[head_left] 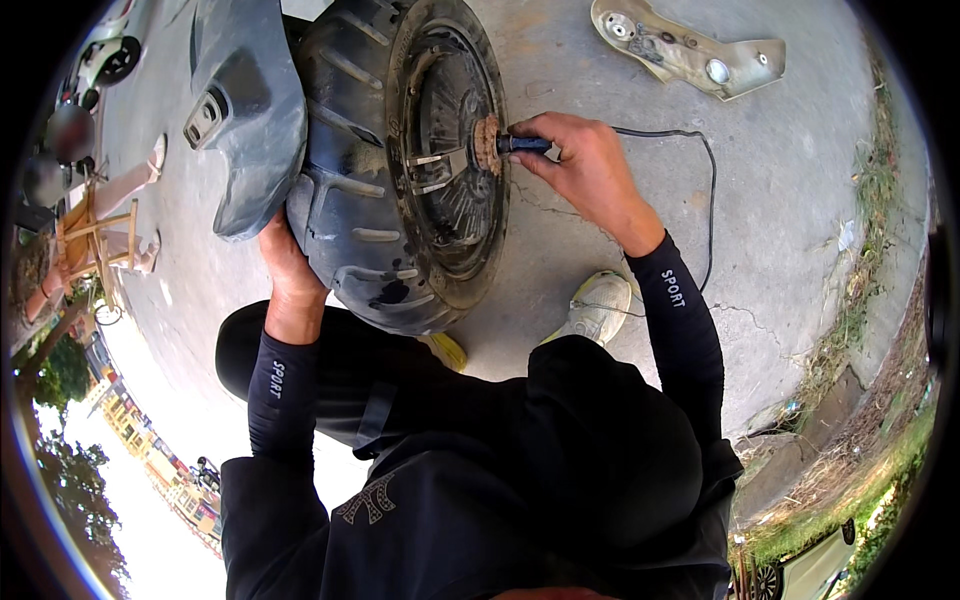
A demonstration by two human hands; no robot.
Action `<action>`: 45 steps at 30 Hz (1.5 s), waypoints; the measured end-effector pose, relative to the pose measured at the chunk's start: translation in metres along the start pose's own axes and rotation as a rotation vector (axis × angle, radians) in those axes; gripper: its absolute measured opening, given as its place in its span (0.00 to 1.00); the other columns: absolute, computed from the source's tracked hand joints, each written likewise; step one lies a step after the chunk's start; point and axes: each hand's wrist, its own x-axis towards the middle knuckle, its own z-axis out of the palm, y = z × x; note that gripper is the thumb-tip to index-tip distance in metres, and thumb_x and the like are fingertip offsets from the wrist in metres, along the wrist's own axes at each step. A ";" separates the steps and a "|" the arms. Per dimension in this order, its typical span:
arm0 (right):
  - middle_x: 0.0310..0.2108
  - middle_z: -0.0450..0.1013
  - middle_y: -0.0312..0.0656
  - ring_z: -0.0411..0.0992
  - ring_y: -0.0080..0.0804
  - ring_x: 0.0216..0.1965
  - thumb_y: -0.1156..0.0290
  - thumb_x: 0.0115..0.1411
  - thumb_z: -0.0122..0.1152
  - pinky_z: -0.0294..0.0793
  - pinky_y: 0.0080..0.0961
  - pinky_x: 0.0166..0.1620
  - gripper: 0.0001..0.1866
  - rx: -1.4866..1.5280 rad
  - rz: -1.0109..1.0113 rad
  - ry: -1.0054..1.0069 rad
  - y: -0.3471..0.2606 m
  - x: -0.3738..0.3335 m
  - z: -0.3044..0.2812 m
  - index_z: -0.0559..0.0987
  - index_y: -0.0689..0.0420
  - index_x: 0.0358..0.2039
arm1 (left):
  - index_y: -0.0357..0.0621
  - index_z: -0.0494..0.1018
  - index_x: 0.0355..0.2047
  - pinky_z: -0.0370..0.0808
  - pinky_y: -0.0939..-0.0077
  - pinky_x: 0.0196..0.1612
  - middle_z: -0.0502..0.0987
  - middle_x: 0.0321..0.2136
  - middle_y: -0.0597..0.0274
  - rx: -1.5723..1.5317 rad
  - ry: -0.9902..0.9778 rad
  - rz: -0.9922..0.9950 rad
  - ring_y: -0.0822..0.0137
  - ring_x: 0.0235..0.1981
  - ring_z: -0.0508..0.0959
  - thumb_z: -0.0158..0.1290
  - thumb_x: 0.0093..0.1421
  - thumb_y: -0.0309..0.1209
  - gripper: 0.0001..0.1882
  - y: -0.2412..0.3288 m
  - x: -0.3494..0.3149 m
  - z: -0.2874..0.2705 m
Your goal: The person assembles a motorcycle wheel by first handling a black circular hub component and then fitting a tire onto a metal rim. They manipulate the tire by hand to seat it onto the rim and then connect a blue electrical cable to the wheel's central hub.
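Observation:
A wheel with a chunky black tyre (350, 200) stands in front of me, its dusty black rim (440, 215) facing right. At its centre is a rusty brown hub (487, 146). My right hand (590, 165) is closed, thumb and fingers pinching a short dark blue cylinder (528, 144) that sticks out from the hub. A thin black cable (712, 190) loops out beyond this hand and down past my forearm. My left hand (290, 262) is at the tyre's lower left, under the dark grey plastic fender (255, 130). Its fingers are hidden behind them.
A dirty beige plastic cover (690, 50) lies on the concrete ground (620, 90) at the far right. My shoe (598, 305) rests near the wheel. A person by a wooden stool (105, 240) is at the left. Grass and weeds (870, 250) edge the right side.

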 end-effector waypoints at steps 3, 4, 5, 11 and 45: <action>0.36 0.80 0.47 0.79 0.45 0.35 0.73 0.52 0.72 0.77 0.34 0.38 0.14 0.056 0.010 0.018 0.003 -0.002 0.005 0.83 0.59 0.40 | 0.41 0.62 0.65 0.68 0.64 0.64 0.70 0.61 0.57 0.045 -0.020 0.030 0.62 0.60 0.71 0.38 0.72 0.51 0.32 -0.002 0.000 -0.006; 0.36 0.80 0.48 0.79 0.48 0.36 0.71 0.51 0.73 0.77 0.36 0.40 0.15 0.086 0.019 0.034 0.003 -0.002 0.006 0.83 0.59 0.40 | 0.41 0.62 0.65 0.68 0.64 0.63 0.70 0.60 0.57 0.048 -0.022 0.035 0.62 0.60 0.71 0.38 0.72 0.51 0.31 -0.002 0.000 -0.007; 0.36 0.80 0.49 0.79 0.49 0.36 0.72 0.51 0.73 0.77 0.36 0.39 0.15 0.088 0.019 0.036 0.003 -0.003 0.006 0.83 0.59 0.40 | 0.41 0.62 0.65 0.69 0.64 0.63 0.70 0.60 0.57 0.050 -0.023 0.038 0.62 0.60 0.71 0.38 0.72 0.51 0.31 -0.002 0.000 -0.007; 0.33 0.79 0.50 0.79 0.48 0.34 0.72 0.51 0.73 0.77 0.35 0.38 0.15 0.111 0.040 0.037 0.007 -0.005 0.007 0.83 0.59 0.40 | 0.41 0.63 0.65 0.69 0.64 0.63 0.70 0.60 0.57 0.000 -0.006 0.017 0.62 0.59 0.72 0.39 0.72 0.51 0.31 -0.001 0.000 -0.003; 0.31 0.75 0.43 0.76 0.46 0.35 0.69 0.53 0.70 0.76 0.38 0.37 0.14 -0.271 -0.264 -0.044 0.010 0.006 -0.003 0.76 0.57 0.37 | 0.45 0.61 0.66 0.68 0.63 0.63 0.69 0.62 0.58 0.006 0.071 -0.028 0.60 0.61 0.70 0.43 0.67 0.63 0.40 -0.006 0.006 -0.011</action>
